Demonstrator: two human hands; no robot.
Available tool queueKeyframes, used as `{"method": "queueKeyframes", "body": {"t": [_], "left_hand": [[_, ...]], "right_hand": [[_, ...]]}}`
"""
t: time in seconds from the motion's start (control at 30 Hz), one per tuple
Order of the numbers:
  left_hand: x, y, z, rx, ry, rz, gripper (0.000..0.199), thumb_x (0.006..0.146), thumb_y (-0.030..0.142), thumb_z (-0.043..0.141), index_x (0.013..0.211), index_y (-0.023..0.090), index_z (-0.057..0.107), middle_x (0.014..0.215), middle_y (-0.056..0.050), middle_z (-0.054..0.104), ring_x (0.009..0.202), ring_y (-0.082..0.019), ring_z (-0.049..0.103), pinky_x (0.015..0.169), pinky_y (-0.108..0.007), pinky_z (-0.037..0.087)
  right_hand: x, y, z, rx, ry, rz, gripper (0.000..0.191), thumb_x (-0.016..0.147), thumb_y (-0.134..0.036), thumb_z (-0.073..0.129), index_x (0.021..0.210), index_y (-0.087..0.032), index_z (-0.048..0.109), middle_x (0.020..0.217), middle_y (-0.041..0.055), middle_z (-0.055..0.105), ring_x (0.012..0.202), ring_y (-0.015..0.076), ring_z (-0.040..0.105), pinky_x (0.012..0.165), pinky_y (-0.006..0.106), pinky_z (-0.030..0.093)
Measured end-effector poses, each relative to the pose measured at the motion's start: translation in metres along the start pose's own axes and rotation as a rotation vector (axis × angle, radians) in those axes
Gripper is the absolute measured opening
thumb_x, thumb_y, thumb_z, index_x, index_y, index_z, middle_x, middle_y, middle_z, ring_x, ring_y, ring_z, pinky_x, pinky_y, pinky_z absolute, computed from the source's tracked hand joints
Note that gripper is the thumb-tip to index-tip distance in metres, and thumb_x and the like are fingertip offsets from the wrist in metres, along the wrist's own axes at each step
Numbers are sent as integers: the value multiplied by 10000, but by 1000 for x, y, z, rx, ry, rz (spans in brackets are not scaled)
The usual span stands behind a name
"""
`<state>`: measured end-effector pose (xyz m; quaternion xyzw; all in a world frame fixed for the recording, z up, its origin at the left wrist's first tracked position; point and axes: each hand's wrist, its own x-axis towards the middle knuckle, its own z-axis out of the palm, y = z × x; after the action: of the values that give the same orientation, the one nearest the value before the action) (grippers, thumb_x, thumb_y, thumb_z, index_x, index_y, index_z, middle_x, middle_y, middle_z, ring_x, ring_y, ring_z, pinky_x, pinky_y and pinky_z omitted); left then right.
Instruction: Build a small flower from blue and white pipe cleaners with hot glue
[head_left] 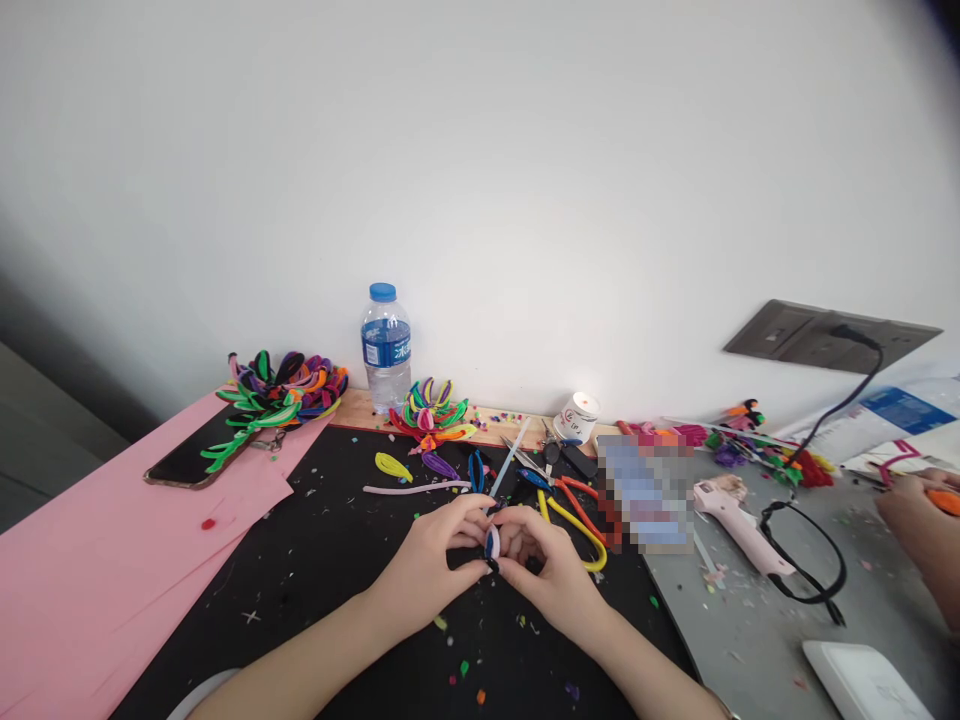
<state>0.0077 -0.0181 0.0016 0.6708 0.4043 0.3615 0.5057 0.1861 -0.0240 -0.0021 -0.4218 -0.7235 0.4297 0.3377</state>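
My left hand [439, 545] and my right hand [551, 560] meet over the black mat, fingers closed around one small pipe-cleaner loop [492, 545]. The loop is blue inside with a pale pink or white outer strand, and its dark lower end is pinched between both thumbs. Just beyond my hands lie a yellow loop [393, 466], a purple loop [440, 466] and a blue loop [476, 471]. A pale pink pipe cleaner [416, 488] stretches to the left of them. Bent yellow [581, 538] and red pipe cleaners [583, 505] rest by my right fingers.
A water bottle [386, 350] stands against the wall. Left are a phone [191, 455], pink sheets [67, 510] and a pile of pipe-cleaner loops [289, 385]. Right are scissors [525, 460], a white cup [577, 417], a pink glue gun [742, 525] with a cord, and another person's hand [919, 520].
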Motion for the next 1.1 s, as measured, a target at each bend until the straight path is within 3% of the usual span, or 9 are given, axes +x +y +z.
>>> {"method": "queueKeyframes", "body": {"t": [0.83, 1.1], "left_hand": [[0, 0, -1, -64, -32, -12, 476, 667, 91, 588, 1110, 206, 456, 869, -15, 624, 792, -152, 627, 786, -304, 522], [3, -4, 1, -263, -33, -74, 509, 665, 96, 614, 1125, 211, 430, 985, -53, 625, 892, -183, 616, 840, -351, 491]], "right_hand": [[1, 1, 2, -38, 1, 40, 296, 752, -156, 592, 1031, -208, 507, 749, -16, 551, 572, 95, 461, 524, 210, 395], [1, 3, -1, -128, 108, -46, 269, 772, -139, 546, 1026, -220, 584, 850, 32, 549, 617, 115, 509, 526, 228, 442]]}}
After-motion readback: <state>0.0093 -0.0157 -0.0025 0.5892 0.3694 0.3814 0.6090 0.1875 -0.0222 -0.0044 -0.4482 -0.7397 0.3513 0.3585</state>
